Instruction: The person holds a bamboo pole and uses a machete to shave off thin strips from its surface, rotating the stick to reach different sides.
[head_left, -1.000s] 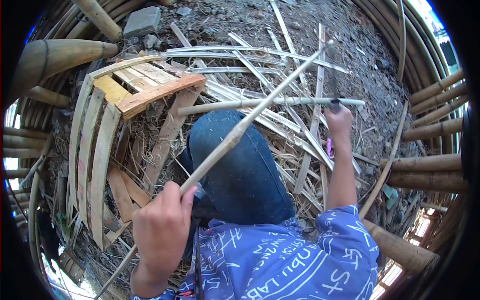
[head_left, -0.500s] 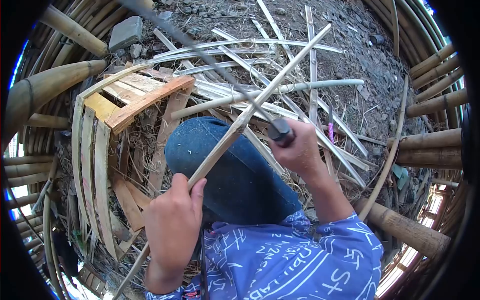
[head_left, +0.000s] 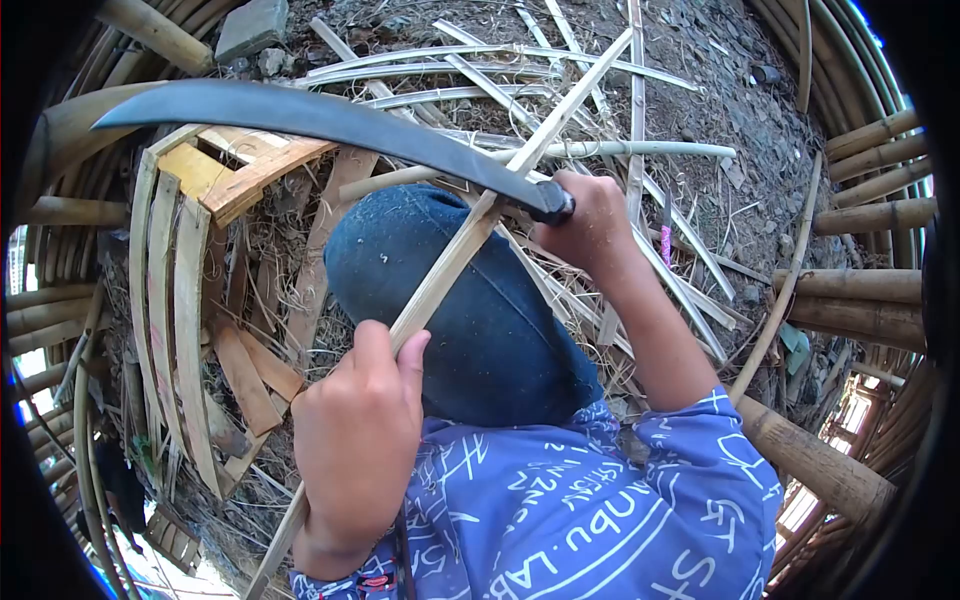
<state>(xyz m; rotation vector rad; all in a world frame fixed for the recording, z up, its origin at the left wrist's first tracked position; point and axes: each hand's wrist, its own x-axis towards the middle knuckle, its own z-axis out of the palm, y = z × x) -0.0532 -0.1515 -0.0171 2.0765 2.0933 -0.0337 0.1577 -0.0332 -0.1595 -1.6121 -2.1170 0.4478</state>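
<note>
My left hand (head_left: pixel 362 425) is wrapped round a long split bamboo strip (head_left: pixel 447 272), which slants over my raised knee (head_left: pixel 405 300) up toward the upper right. My right hand (head_left: pixel 588 225) grips the dark handle of a machete (head_left: pixel 330 122). Its long curved blade lies across the strip in this view, flat side facing me and tip pointing left. The stretch of strip beneath the blade is hidden. Fine shavings dot the dark cloth on my knee.
Split bamboo strips (head_left: pixel 500 52) and curly shavings litter the soil ahead. A small slatted wooden stool (head_left: pixel 187 300) stands at the left, near a concrete block (head_left: pixel 252 30). A pink-handled knife (head_left: pixel 666 240) lies at right. Bamboo poles (head_left: pixel 855 287) line both sides.
The machete has turned from edge-on to showing its broad side, and its tip has swung down to the left. My left hand still grips the strip. The view has shifted slightly.
</note>
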